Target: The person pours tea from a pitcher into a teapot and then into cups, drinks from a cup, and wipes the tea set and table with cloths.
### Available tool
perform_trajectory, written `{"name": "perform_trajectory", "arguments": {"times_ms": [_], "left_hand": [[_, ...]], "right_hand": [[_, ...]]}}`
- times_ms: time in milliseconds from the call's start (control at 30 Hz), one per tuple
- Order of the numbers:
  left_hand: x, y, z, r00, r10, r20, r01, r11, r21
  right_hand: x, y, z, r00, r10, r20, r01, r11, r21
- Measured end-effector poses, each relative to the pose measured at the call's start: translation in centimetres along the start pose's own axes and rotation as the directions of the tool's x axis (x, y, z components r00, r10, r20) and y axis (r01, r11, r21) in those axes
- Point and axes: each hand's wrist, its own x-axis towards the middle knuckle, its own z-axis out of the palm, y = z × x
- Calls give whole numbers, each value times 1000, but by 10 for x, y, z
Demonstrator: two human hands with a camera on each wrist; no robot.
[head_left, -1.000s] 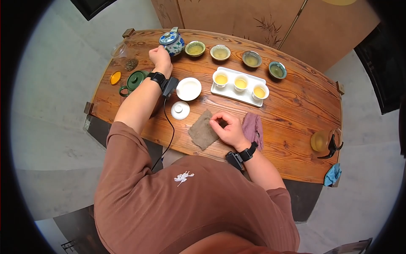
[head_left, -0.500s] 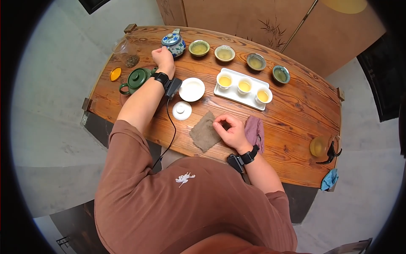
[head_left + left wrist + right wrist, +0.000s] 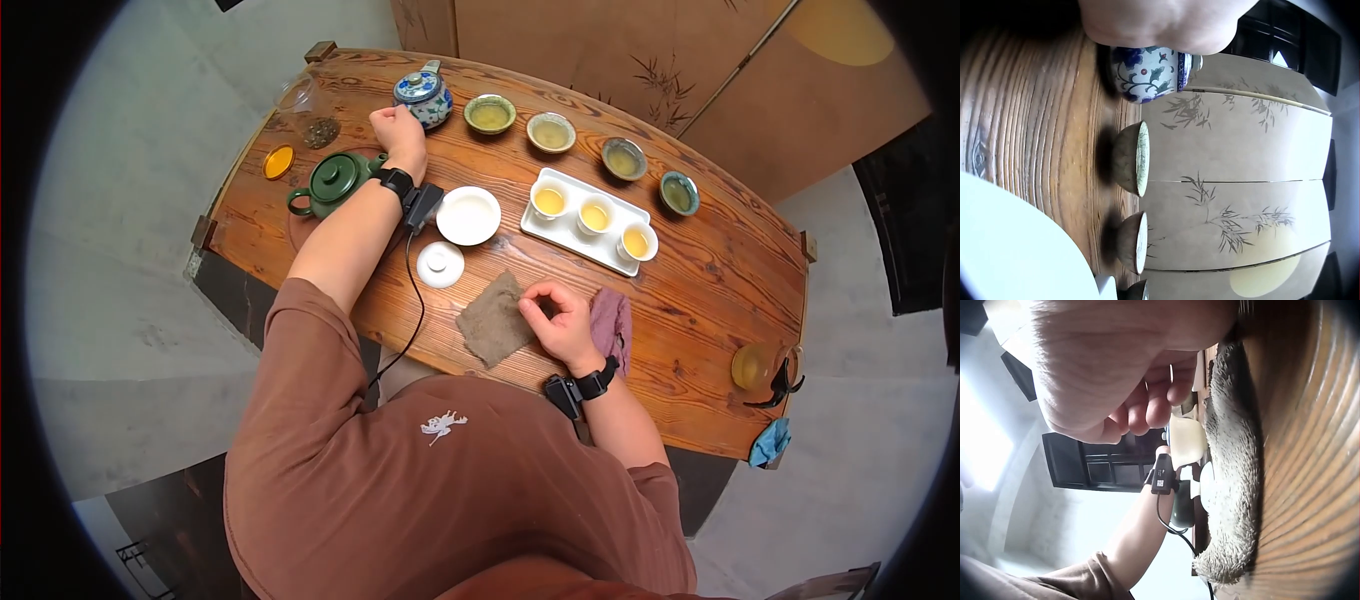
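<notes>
My left hand (image 3: pixel 400 133) is a curled fist at the near side of the blue-and-white flowered teapot (image 3: pixel 424 100), gripping it where the handle lies hidden behind the fingers. In the left wrist view the lidded teapot (image 3: pixel 1147 74) shows past the heel of the hand, its spout out of sight. My right hand (image 3: pixel 562 320) rests at the near part of the table with fingers loosely curled and nothing in them. Its fingertips are at the edge of a brown cloth (image 3: pixel 495 320), and a folded purple cloth (image 3: pixel 611 325) lies beside it.
Four tea bowls, first a green one (image 3: pixel 490 115), line the table's far side. A white tray (image 3: pixel 583 256) carries three filled cups. Near my left forearm are a green teapot (image 3: pixel 333 180), a white bowl (image 3: pixel 468 216) and a white lid (image 3: pixel 440 265). A glass pitcher (image 3: pixel 750 367) stands far right.
The head view has shifted slightly, so the table appears moved and turned. My hands keep the same places by the teapot and the cloth.
</notes>
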Motion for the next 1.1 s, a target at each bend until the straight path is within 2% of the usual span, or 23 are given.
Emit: {"name": "perform_trajectory", "arguments": {"times_ms": [267,367,467,533,600,700,767,800,833,900,933,1000,1100], "left_hand": [[8,0,7,999,34,11,-34,999,27],[11,0,7,992,122,-19,-108,934,341],[0,8,3,985,168,-40,-141,917,372],[-17,23,-7,962,268,62,-274,916,294],[-32,29,-18,923,359,141,-382,901,206],[-73,52,-56,792,475,383,-451,879,-157],[-97,60,-93,600,546,584,-556,810,-186],[-109,63,-112,481,559,675,-596,774,-217],[-120,67,-131,399,535,745,-658,733,-174],[-141,64,-159,366,498,786,-715,692,-105],[-145,58,-168,370,469,802,-704,705,-87],[-149,41,-177,384,415,825,-683,729,-49],[-147,21,-177,445,225,867,-556,828,71]], "right_hand": [[-1,-1,-1,1000,25,1,-25,999,19],[-1,1,-1,1000,27,2,-27,999,20],[-2,3,-1,999,49,12,-49,998,37],[0,3,-1,999,31,20,-31,999,31],[-1,3,-2,999,32,21,-32,999,30],[-2,4,-2,999,52,17,-52,998,32],[-2,4,-3,998,52,26,-53,998,17],[-2,7,-4,999,48,20,-48,999,-6],[-3,11,-4,998,65,16,-66,998,22],[-4,16,-5,995,103,-2,-102,992,77],[-5,16,-4,986,169,-6,-164,964,209],[-3,18,-2,987,159,-32,-146,955,258],[1,23,-2,990,127,-63,-104,951,292]]}}
